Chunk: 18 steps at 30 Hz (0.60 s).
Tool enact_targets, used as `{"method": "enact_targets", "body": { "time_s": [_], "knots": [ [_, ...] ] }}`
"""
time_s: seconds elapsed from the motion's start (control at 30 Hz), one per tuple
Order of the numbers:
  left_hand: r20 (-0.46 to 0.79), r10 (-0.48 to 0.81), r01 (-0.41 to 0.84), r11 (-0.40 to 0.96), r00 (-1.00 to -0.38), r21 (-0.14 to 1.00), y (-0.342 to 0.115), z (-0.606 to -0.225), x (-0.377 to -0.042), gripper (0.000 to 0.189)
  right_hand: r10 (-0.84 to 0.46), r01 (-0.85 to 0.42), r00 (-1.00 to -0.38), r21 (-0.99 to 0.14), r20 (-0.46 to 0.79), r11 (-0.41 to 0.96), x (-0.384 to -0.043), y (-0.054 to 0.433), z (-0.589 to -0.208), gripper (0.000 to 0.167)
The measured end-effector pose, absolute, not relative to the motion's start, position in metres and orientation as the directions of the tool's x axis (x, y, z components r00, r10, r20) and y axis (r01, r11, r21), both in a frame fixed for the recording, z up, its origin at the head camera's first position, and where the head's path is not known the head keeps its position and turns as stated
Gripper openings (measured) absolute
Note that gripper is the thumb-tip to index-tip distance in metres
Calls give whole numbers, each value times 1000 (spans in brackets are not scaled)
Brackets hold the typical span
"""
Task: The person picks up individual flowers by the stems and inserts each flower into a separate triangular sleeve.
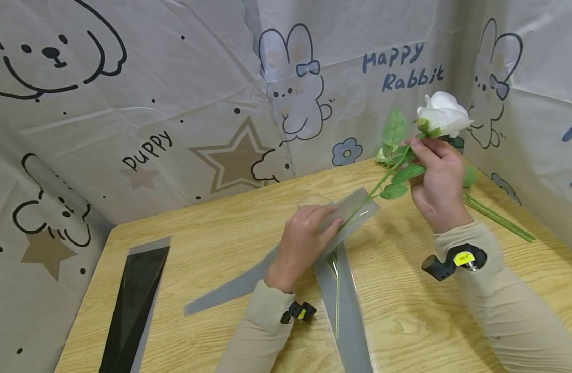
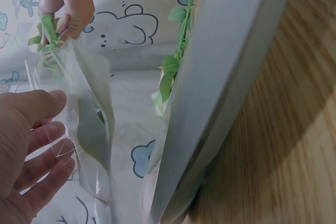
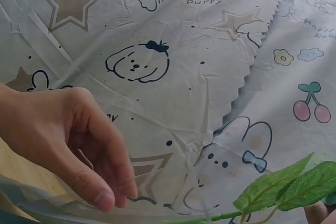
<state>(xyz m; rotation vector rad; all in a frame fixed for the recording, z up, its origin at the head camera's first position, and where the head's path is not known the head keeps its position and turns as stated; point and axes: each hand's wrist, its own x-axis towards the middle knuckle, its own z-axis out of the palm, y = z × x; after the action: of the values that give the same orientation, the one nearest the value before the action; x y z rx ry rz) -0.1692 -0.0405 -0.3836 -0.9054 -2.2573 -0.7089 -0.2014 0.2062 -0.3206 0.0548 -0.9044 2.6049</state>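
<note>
In the head view my right hand [image 1: 437,181] pinches a white artificial rose [image 1: 443,114] by its green stem, just under the bloom. The stem slants down to the left, its lower end inside a clear and grey plastic flower sleeve [image 1: 366,210]. My left hand [image 1: 304,238] holds that sleeve near its mouth, above the table. In the left wrist view, the thumb and fingers of the left hand [image 2: 31,145] lie about the clear film [image 2: 94,129]. The rose's leaves [image 3: 286,187] show at the lower right of the right wrist view.
Another grey sleeve [image 1: 353,316] lies below the left hand on the wooden table [image 1: 407,311]. A dark sleeve [image 1: 139,290] lies at the left. Behind the right hand, more green stems [image 1: 500,220] rest on the table. Printed cloth walls [image 1: 197,103] stand around it.
</note>
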Motion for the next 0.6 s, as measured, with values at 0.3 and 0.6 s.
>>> {"method": "enact_targets", "body": {
  "time_s": [0.3,0.6],
  "knots": [
    [707,409,748,612,-577,256,-39,-383,-169,23,270,-284,-956,-590,113,-756,-200,201,-323,14],
    [715,381,746,598,-586,292,-38,-383,-168,24,201,-215,-975,-626,94,-749,-200,196,-329,13]
  ]
}}
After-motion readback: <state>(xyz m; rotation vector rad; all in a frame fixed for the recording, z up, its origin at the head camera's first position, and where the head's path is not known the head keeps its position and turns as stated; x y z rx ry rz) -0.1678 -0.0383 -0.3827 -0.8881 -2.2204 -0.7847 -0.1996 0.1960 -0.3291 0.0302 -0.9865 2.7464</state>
